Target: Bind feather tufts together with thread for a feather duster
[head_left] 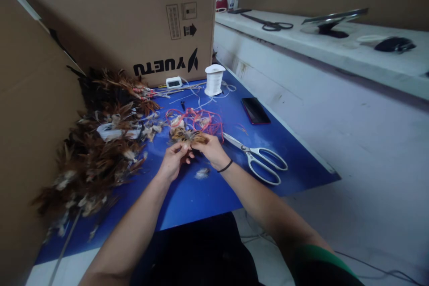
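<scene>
Both hands meet over the blue table (187,201), pinching a small bunch of brown feathers (187,135). My left hand (174,158) is closed at the bunch's lower left side, thumb and fingers together. On the right side, my right hand (212,149) grips the feathers with its fingertips; a black band circles that wrist. Just beyond the bunch lies a tangle of pink ribbon (211,121). A pale tuft of fluff (202,173) rests on the table below the hands. Large white-handled scissors (258,156) lie to the right, their blades pointing toward my right hand.
A big heap of brown feathers (97,156) covers the left side. Toward the back stand a white spool (213,80) and a small white device (173,82), before a cardboard box (117,13). A phone (255,111) lies at right, near a ledge holding black scissors (271,24).
</scene>
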`<state>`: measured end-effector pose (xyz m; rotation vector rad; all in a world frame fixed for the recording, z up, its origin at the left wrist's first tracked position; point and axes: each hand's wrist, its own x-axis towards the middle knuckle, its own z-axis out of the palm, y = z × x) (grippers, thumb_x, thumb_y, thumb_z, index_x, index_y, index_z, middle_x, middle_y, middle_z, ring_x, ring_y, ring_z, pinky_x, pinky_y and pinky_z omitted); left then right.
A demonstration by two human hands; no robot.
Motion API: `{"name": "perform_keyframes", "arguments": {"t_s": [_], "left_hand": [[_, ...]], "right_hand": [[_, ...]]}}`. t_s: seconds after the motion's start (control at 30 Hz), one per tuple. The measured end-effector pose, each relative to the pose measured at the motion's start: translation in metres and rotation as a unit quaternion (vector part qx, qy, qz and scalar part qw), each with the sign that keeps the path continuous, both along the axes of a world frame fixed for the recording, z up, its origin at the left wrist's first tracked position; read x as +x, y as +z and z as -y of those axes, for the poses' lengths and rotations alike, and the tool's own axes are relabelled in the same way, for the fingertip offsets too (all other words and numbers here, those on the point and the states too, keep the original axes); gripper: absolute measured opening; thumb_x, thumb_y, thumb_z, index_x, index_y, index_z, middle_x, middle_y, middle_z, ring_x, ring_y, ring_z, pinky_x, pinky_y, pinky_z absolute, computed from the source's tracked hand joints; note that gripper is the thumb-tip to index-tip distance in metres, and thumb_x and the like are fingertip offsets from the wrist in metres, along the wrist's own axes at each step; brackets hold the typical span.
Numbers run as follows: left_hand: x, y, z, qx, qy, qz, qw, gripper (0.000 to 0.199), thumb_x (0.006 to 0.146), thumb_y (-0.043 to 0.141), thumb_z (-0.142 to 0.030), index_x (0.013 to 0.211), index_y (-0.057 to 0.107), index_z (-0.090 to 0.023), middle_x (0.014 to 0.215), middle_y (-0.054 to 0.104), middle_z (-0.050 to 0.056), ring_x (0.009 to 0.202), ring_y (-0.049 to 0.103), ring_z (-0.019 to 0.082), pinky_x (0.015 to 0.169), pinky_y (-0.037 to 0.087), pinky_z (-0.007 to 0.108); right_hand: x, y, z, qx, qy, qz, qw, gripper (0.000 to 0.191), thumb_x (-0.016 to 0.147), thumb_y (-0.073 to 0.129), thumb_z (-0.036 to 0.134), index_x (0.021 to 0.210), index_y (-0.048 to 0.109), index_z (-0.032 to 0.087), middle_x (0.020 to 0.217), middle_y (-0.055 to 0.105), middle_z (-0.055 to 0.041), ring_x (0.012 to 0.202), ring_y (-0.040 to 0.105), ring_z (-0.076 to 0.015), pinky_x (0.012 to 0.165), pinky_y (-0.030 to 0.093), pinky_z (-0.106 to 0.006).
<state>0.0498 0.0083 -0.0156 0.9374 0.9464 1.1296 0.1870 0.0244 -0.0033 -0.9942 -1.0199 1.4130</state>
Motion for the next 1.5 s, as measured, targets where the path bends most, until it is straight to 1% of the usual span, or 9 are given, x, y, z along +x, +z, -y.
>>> {"name": "perform_keyframes", "arguments": {"t_s": [0.2,0.3,0.53,0.7,0.8,0.97,1.13,1.33,1.5], "left_hand": [[0.0,0.0,-0.001,0.011,-0.009,0.002,1.0,0.03,0.066,0.074,-0.039,0.073,0.063,-0.012,0.059,0.058,0.001,0.052,0.054,0.009,0.046,0.042,0.019],[0.0,0.002,-0.001,0.027,-0.003,0.004,1.0,0.029,0.065,0.075,-0.037,0.07,0.064,-0.011,0.057,0.057,0.001,0.049,0.05,0.008,0.047,0.04,0.019],[0.002,0.006,0.003,0.059,-0.036,-0.014,0.997,0.027,0.071,0.07,-0.036,0.068,0.062,-0.011,0.05,0.054,0.0,0.045,0.046,0.007,0.05,0.035,0.021],[0.0,0.012,0.006,0.076,-0.047,0.004,0.996,0.027,0.071,0.07,-0.037,0.068,0.064,-0.011,0.051,0.054,0.0,0.044,0.045,0.007,0.049,0.033,0.021],[-0.004,0.017,0.006,0.091,-0.038,0.029,0.995,0.026,0.071,0.071,-0.036,0.068,0.065,-0.011,0.049,0.053,0.0,0.042,0.044,0.006,0.048,0.033,0.021],[-0.016,0.022,-0.001,0.107,0.044,0.102,0.988,0.024,0.065,0.075,-0.03,0.062,0.06,-0.012,0.059,0.057,0.002,0.043,0.043,0.004,0.043,0.031,0.017],[-0.033,0.026,-0.013,0.099,0.15,0.181,0.967,0.025,0.058,0.078,-0.02,0.06,0.054,-0.012,0.067,0.058,0.003,0.047,0.043,0.003,0.04,0.031,0.013],[-0.052,0.029,-0.023,0.097,0.217,0.228,0.944,0.016,0.065,0.071,-0.011,0.065,0.056,-0.011,0.069,0.056,0.002,0.048,0.041,0.0,0.041,0.031,0.009],[-0.059,0.03,-0.027,0.098,0.232,0.234,0.939,0.012,0.07,0.067,-0.009,0.066,0.056,-0.01,0.068,0.054,0.001,0.049,0.041,0.0,0.042,0.032,0.008]], "right_hand": [[-0.001,0.0,0.001,0.009,0.0,0.007,1.0,0.013,0.053,0.067,0.015,0.066,0.063,0.016,0.061,0.062,0.0026,0.058,0.053,-0.011,0.061,0.042,-0.026],[-0.002,0.0,0.001,-0.004,0.008,-0.003,1.0,0.011,0.053,0.067,0.016,0.063,0.062,0.016,0.058,0.061,0.0035,0.055,0.052,-0.0101,0.055,0.039,-0.024],[0.0,-0.002,-0.001,-0.071,0.021,-0.143,0.987,0.019,0.053,0.072,0.022,0.067,0.059,0.018,0.055,0.06,0.0029,0.049,0.05,-0.0097,0.042,0.03,-0.021],[0.014,0.004,-0.009,-0.105,0.008,-0.205,0.973,0.029,0.058,0.071,0.019,0.084,0.059,0.02,0.064,0.064,0.0029,0.051,0.053,-0.01,0.043,0.037,-0.02],[0.027,0.016,-0.017,-0.105,-0.013,-0.229,0.968,0.027,0.062,0.07,0.014,0.086,0.058,0.02,0.067,0.066,0.0021,0.054,0.055,-0.0092,0.045,0.041,-0.019],[0.057,0.049,-0.037,-0.077,-0.059,-0.271,0.958,0.015,0.07,0.059,0.009,0.082,0.058,0.017,0.063,0.064,0.0027,0.047,0.048,-0.0056,0.041,0.036,-0.017],[0.086,0.077,-0.071,-0.061,-0.117,-0.244,0.961,0.01,0.08,0.05,0.009,0.077,0.054,0.017,0.061,0.059,0.0042,0.044,0.044,-0.0041,0.038,0.032,-0.015],[0.121,0.088,-0.117,-0.055,-0.144,-0.13,0.979,0.014,0.081,0.046,0.007,0.072,0.05,0.017,0.059,0.052,0.0031,0.042,0.039,-0.0042,0.037,0.03,-0.015],[0.149,0.091,-0.136,-0.038,-0.178,-0.06,0.981,0.024,0.08,0.036,0.0,0.069,0.05,0.016,0.057,0.048,0.0004,0.043,0.041,-0.0052,0.037,0.034,-0.014]]}}
